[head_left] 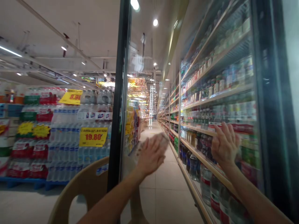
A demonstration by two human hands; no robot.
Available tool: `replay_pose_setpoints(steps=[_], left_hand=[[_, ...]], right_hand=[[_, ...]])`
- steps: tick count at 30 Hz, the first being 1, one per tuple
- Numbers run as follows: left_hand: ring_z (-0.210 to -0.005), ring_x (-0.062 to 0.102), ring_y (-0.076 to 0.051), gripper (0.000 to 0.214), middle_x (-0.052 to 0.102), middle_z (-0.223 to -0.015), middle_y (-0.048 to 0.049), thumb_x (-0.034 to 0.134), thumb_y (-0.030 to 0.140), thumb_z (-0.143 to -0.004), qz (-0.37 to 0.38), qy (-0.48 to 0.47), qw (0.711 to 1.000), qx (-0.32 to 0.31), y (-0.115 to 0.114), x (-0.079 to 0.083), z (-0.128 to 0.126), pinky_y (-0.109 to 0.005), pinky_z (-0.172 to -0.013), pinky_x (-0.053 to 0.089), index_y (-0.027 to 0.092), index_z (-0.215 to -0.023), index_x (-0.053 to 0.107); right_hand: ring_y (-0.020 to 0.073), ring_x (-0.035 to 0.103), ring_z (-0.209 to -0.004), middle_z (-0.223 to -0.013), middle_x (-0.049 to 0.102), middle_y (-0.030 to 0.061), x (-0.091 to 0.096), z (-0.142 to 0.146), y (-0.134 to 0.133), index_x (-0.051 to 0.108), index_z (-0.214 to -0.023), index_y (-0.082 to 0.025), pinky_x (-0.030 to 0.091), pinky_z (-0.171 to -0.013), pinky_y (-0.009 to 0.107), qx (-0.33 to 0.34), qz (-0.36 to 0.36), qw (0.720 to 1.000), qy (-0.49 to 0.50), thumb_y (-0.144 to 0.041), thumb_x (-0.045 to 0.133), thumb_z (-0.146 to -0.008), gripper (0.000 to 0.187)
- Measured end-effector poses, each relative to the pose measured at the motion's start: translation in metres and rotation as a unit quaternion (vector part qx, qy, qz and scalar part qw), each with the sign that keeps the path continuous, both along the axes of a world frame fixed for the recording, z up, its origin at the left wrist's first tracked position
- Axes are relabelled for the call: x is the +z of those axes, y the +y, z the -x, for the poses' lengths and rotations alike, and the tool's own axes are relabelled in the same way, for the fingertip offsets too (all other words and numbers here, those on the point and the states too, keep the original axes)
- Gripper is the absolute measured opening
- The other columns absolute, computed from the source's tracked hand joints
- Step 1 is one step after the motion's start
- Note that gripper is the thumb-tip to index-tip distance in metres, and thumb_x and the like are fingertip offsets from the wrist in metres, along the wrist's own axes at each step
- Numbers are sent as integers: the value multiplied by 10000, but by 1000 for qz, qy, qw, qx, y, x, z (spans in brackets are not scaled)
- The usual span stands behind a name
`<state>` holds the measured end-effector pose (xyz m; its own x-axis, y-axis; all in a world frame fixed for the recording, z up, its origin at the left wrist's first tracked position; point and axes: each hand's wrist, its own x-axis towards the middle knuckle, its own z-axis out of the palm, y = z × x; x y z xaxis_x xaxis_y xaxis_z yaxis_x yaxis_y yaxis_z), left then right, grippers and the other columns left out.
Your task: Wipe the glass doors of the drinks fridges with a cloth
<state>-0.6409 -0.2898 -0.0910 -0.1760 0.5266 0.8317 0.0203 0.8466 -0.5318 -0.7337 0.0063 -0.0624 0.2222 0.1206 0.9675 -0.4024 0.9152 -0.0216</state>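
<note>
A glass door [149,183] with a black frame [119,93] stands in front of me. My left hand [150,154] presses a pale, crumpled cloth [162,140] against the glass, its fingers laid over the cloth. Motion blurs the cloth's edges. Farther right, my right hand [224,144] is raised with nothing in it, fingers apart and slightly bent. It is at or near the glass; whether it touches I cannot tell. Shelves of bottles [210,88] appear behind my right hand.
A beige plastic chair [93,180] with cut-out holes stands low at the left, close to the door frame. Stacked packs of bottled drinks [63,140] sit on blue pallets [37,183] with yellow price signs [93,137]. A tiled aisle [168,186] runs ahead beyond the glass.
</note>
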Motion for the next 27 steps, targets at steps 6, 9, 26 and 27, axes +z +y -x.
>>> replay_pose_setpoints(steps=[6,9,26,27], left_hand=[[-1417,125,-186,527,249,-1513,16,375,426,-899,132,-47,990,-21,-2,25,-5,-404,-1147,102,300,-1406,302],[-1418,133,-221,499,250,-1512,-63,369,368,-911,-123,46,991,10,-30,65,-6,-431,-1134,129,230,-1390,343],[-1404,175,-269,505,239,-1514,-83,360,379,-909,-143,34,989,26,-1,107,1,-476,-1118,151,217,-1387,352],[-1408,159,-264,512,242,-1513,-79,371,380,-903,-91,21,995,17,2,94,-1,-472,-1123,136,223,-1390,347]], right_hand=[[261,392,-1311,-1358,496,126,0,0,2,555,-1236,-167,272,-1072,464,-1,-2,1000,-7,-305,350,-893,423],[263,396,-1307,-1355,498,124,1,-2,1,563,-1227,-166,268,-1071,470,3,7,1000,-15,-313,337,-896,426],[255,383,-1318,-1359,496,119,0,-4,0,549,-1243,-189,258,-1079,472,14,11,1000,-19,-275,385,-880,407],[253,383,-1318,-1362,493,118,0,-4,0,549,-1242,-190,255,-1080,470,14,12,1000,-21,-281,381,-880,409]])
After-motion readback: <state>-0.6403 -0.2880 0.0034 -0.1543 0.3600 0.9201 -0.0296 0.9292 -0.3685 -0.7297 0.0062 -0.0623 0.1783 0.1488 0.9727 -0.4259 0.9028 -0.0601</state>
